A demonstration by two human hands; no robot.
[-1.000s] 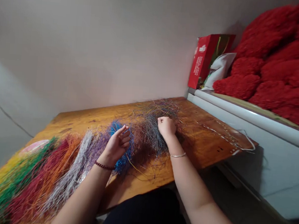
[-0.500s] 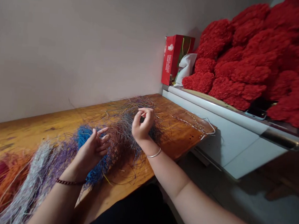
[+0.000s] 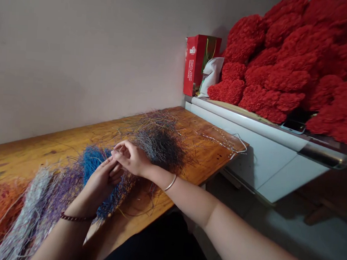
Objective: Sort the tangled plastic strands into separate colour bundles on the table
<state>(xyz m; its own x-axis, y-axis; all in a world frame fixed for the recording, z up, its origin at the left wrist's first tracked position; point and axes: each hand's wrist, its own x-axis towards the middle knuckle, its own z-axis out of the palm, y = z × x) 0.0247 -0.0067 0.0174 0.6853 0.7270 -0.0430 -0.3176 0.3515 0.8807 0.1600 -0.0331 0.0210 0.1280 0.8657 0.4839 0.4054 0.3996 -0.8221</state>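
Note:
My left hand (image 3: 105,178), with a dark bead bracelet on its wrist, is closed over the blue strand bundle (image 3: 91,161). Against its fingertips, my right hand (image 3: 131,158) is pinched, a silver bangle on its wrist. Whatever the fingertips hold is too small to make out. Just beyond my right hand lies a tangled heap of dark grey strands (image 3: 163,145). Purple strands (image 3: 69,190) spread left of the blue ones.
White (image 3: 34,195) and orange strands (image 3: 9,205) lie at the table's left. Beaded strings (image 3: 220,139) rest near the right corner. A white counter (image 3: 237,123) beyond holds red fluffy bundles (image 3: 270,77), a red bag (image 3: 193,65) and a phone (image 3: 294,126).
My right hand has moved left and down from the grey heap to meet my left hand. The fingers of my left hand have closed. The view has shifted slightly.

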